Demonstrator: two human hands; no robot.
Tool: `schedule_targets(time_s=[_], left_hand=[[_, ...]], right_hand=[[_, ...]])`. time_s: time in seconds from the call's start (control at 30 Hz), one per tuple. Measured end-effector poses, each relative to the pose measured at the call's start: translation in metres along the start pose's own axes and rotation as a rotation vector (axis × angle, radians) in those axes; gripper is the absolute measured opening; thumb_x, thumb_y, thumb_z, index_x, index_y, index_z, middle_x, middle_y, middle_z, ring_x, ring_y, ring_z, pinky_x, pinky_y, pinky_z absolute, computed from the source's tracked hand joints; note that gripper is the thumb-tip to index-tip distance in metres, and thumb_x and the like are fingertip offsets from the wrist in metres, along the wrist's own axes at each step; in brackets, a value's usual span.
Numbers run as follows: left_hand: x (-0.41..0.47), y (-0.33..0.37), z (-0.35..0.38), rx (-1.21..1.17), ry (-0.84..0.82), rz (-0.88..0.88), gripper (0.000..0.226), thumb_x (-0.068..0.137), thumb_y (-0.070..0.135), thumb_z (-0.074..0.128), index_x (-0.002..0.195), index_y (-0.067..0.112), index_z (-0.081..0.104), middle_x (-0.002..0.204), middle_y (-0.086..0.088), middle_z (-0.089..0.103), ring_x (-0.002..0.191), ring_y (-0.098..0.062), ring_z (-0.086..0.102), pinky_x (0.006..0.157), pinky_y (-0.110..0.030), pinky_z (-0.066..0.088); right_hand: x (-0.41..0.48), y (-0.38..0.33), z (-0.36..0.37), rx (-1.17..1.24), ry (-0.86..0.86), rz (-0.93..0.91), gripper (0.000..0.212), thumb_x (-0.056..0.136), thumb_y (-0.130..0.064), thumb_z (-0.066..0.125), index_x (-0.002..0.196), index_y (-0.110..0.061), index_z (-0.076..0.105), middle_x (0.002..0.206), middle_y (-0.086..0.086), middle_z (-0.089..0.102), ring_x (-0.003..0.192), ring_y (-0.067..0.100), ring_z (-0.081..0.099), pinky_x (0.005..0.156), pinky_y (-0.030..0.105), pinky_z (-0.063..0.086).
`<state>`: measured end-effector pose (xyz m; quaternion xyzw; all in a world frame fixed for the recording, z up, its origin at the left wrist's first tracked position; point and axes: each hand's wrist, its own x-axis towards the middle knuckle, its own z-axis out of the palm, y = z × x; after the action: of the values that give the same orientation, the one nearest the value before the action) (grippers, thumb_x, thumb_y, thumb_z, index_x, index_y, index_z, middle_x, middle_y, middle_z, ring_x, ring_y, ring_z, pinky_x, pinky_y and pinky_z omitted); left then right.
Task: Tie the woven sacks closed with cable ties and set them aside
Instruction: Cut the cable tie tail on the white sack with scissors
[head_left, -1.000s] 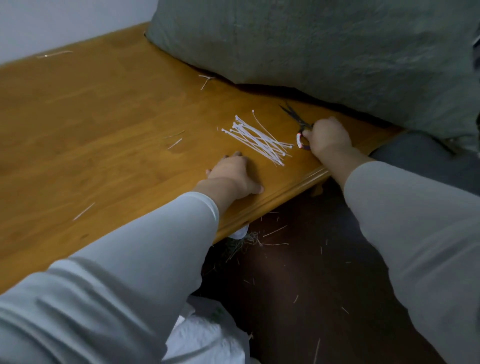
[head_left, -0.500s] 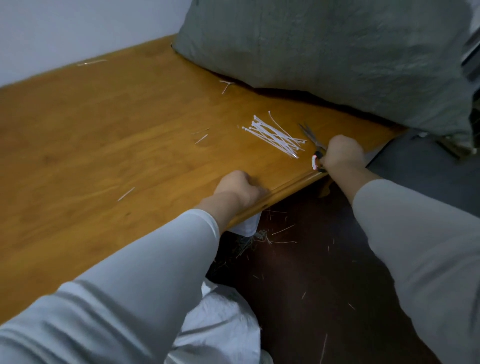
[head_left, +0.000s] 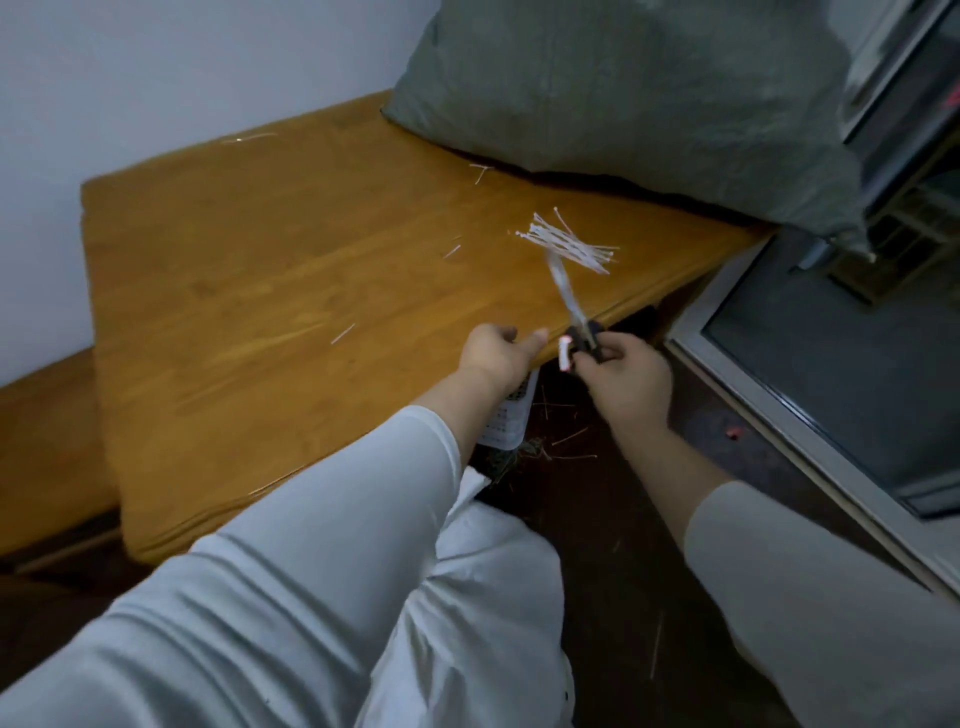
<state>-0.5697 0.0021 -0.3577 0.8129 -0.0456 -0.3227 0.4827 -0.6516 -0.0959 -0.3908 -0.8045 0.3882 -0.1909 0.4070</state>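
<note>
A big grey-green woven sack (head_left: 623, 88) lies on the back right of the wooden table (head_left: 270, 291). In front of it is a loose bundle of white cable ties (head_left: 566, 244). My right hand (head_left: 618, 379) is off the table's front edge and grips the handles of scissors (head_left: 574, 312), whose blurred blades point up over the table. My left hand (head_left: 496, 353) is at the table's front edge with its fingers curled and thumb stretched right; I see nothing in it. A white woven sack (head_left: 483, 571) stands on the floor between my arms, partly hidden by my left sleeve.
Cut-off tie ends (head_left: 343, 332) are scattered over the table and the dark floor (head_left: 613, 519). A metal-framed window or door (head_left: 810, 426) runs along the right. A pale wall (head_left: 156, 78) stands behind the table, and a lower wooden surface (head_left: 41, 441) adjoins its left side.
My right hand lifted the scissors off the table and drew them back past the edge, blades now pointing up. My left hand slid back from beside the ties to the table edge.
</note>
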Motion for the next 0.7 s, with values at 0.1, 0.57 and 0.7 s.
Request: schedule_targets(time_s=[0.1, 0.57, 0.7], left_hand=[[-0.033, -0.024, -0.018, -0.153, 0.049, 0.012, 0.033, 0.087, 0.033, 0.063, 0.106, 0.006, 0.064, 0.096, -0.013, 0.069, 0.078, -0.026, 0.064, 0.071, -0.034, 0.053], [-0.131, -0.139, -0.104, -0.701, -0.310, -0.115, 0.018, 0.096, 0.001, 0.044, 0.087, 0.004, 0.059, 0.056, -0.002, 0.068, 0.050, -0.009, 0.065, 0.047, -0.020, 0.053], [-0.137, -0.155, -0.101, -0.679, -0.372, -0.169, 0.016, 0.095, 0.007, 0.048, 0.087, 0.007, 0.062, 0.068, -0.004, 0.066, 0.058, -0.011, 0.065, 0.052, -0.022, 0.055]], right_hand=[[-0.070, -0.014, 0.015, -0.023, -0.101, -0.105, 0.031, 0.078, -0.018, 0.070, 0.106, -0.006, 0.068, 0.094, 0.014, 0.066, 0.086, 0.028, 0.064, 0.080, 0.043, 0.051], [-0.223, -0.031, 0.021, 0.993, -0.774, 0.797, 0.027, 0.089, -0.025, 0.048, 0.077, -0.010, 0.066, 0.081, 0.007, 0.069, 0.031, 0.004, 0.032, 0.029, 0.013, 0.019], [-0.230, -0.017, 0.026, 1.009, -0.945, 0.765, 0.023, 0.085, -0.028, 0.054, 0.082, -0.009, 0.067, 0.066, 0.002, 0.063, 0.037, 0.002, 0.041, 0.028, 0.009, 0.023]])
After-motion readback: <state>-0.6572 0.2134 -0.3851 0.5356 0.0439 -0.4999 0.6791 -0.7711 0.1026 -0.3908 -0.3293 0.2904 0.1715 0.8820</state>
